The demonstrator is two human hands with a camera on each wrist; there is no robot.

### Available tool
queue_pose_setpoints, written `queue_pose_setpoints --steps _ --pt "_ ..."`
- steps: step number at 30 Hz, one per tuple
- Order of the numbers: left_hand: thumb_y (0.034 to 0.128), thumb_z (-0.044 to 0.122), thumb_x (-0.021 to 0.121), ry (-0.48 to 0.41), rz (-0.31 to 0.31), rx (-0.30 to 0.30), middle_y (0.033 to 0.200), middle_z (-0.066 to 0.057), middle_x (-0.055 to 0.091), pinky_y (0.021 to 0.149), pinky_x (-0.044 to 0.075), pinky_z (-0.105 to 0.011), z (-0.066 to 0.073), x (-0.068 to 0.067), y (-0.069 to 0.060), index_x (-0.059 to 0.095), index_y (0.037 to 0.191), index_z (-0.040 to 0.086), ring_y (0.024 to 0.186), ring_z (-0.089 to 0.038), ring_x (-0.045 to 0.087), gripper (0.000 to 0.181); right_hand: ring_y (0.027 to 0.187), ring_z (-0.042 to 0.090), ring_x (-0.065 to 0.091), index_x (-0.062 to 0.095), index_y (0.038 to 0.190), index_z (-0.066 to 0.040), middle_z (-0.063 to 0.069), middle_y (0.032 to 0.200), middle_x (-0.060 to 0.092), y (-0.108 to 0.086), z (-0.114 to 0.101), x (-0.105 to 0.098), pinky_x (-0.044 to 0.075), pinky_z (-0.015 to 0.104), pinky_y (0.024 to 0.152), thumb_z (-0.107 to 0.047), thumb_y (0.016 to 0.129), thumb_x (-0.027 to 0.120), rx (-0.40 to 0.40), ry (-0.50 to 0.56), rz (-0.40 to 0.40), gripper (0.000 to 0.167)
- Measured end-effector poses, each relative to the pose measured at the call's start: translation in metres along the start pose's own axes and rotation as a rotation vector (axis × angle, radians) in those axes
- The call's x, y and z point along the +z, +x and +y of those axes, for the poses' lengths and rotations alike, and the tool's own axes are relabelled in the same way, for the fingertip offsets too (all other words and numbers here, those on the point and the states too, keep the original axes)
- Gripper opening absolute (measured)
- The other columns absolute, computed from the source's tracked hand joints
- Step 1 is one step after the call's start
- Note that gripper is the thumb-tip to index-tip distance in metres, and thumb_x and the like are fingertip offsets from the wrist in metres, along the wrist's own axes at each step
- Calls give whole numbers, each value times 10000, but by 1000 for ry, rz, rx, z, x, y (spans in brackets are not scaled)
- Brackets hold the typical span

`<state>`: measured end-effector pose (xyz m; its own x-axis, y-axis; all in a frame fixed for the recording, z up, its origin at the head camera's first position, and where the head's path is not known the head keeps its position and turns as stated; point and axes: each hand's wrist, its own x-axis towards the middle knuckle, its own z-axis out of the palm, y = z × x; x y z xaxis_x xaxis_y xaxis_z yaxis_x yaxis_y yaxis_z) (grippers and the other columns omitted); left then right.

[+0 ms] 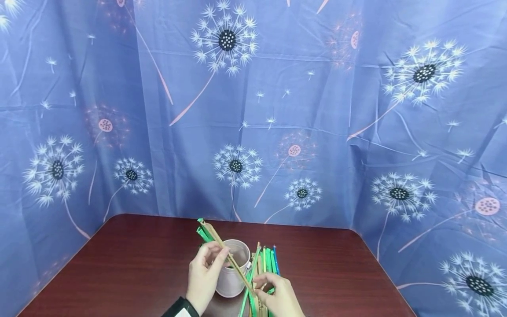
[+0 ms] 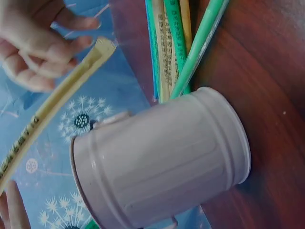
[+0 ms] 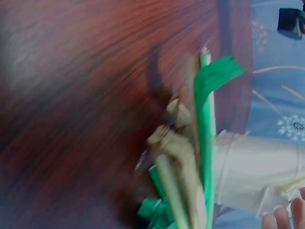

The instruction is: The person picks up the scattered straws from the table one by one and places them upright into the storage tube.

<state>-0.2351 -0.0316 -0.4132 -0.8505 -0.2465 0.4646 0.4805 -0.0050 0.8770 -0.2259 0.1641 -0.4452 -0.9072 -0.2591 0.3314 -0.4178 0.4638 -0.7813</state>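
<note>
Left of centre, low in the head view, green wrapped sticks poke up beyond the left hand; whether the pail or the fingers hold them, I can't tell. That hand pinches 1 tan wrapped stick between thumb and fingers, slanting right across the mouth of the white pail! Looks like the placing step to me, stick above the rim, not yet in; the next move seems to call for tipping it upright and lowering an end inside. Over to the right hand, lower middle: fingers parted and loosely bent, just beside the stick's lower end, no clear grip. Beyond it lies a bundle of green and tan sticks, 1 blue stick at its right edge, all on the dark red worktop. Upper right in the left wrist view, 1 green stick slants across that bundle close by the pail; it could snag. Dandelion curtains fill the upper frame.
</note>
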Motion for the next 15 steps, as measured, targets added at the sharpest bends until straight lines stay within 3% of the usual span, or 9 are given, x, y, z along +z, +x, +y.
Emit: queue_pose_setpoints --steps 6,11,15 --pt "952 -6 616 -53 128 33 876 102 686 620 620 -259 0 -7 9 550 1049 -109 753 -20 678 155 647 -14 546 701 943 -35 35 792 705 0 13 -4 457 171 545 -8 796 710 105 -57 7 150" --pt "994 30 566 -77 222 28 877 132 670 598 616 -255 -5 -13 14 483 1059 -84 732 -6 672 156 635 -1 507 701 954 -33 21 813 697 -2 22 -8 432 170 530 -14 808 676 171 -110 28 149" --pt "1013 59 539 -140 298 23 907 123 663 598 616 -260 -8 -20 17 467 1073 12 764 -8 669 105 645 41 539 686 987 -10 42 859 683 -2 29 -11 495 193 505 -3 824 641 244 -104 14 169"
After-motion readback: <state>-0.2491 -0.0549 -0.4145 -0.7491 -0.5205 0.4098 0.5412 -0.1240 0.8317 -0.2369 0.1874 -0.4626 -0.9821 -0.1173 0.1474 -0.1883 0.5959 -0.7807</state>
